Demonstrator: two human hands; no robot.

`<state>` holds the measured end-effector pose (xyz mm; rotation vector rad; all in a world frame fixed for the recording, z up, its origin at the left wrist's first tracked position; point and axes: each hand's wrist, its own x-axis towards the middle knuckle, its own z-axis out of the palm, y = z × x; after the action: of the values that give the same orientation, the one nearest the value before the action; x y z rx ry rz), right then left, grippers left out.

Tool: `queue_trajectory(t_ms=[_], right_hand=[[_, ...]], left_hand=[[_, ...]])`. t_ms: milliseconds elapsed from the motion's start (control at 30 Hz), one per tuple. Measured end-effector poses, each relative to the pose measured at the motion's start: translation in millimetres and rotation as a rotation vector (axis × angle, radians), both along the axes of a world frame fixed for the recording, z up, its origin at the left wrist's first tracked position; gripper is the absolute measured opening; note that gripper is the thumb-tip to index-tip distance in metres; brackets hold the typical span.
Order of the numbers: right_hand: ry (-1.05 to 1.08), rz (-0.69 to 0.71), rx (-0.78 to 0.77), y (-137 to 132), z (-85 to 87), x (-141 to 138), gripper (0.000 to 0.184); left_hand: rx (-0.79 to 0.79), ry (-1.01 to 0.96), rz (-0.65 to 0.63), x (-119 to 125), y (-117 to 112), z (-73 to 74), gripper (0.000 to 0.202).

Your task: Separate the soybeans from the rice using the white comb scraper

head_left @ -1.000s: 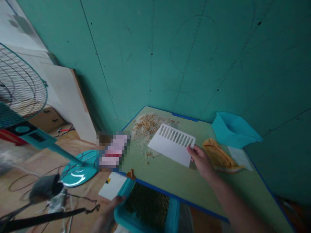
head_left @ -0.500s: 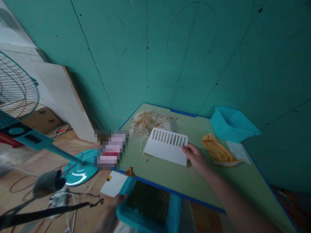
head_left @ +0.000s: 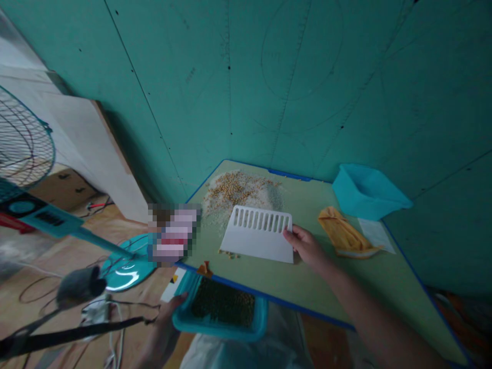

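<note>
From my end I see the right hand (head_left: 305, 243) closed on the right edge of a white slotted scraper (head_left: 255, 243), which is over the pale green table (head_left: 323, 292) with its slots toward the wall (head_left: 192, 102); just beyond lies a heap of yellow beans (head_left: 232, 187) among pale grains (head_left: 263, 197). At the table's near edge I have the left hand (head_left: 169, 312) gripping the left rim of a turquoise tub (head_left: 219, 329) with dark contents (head_left: 217, 302), though I cannot tell how its hidden fingers sit
</note>
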<state>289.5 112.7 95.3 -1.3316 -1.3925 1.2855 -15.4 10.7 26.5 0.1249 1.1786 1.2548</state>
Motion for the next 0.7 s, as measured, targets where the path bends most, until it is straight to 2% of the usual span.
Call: queue_trajectory(t_ms=[200, 400, 700], right_hand=[[0.014, 0.017, -0.008, 0, 2.0, 0, 0.038], [0.005, 0.045, -0.061, 3, 6.1, 3, 0.046], [0.013, 0.065, -0.090, 2, 4.6, 3, 0.050]], left_hand=[[0.006, -0.036, 0.012, 1, 0, 3.3, 0.048], [0.017, 0.016, -0.007, 8, -1, 1.2, 0.065], [-0.010, -0.068, -0.037, 17, 1, -1.3, 0.066]])
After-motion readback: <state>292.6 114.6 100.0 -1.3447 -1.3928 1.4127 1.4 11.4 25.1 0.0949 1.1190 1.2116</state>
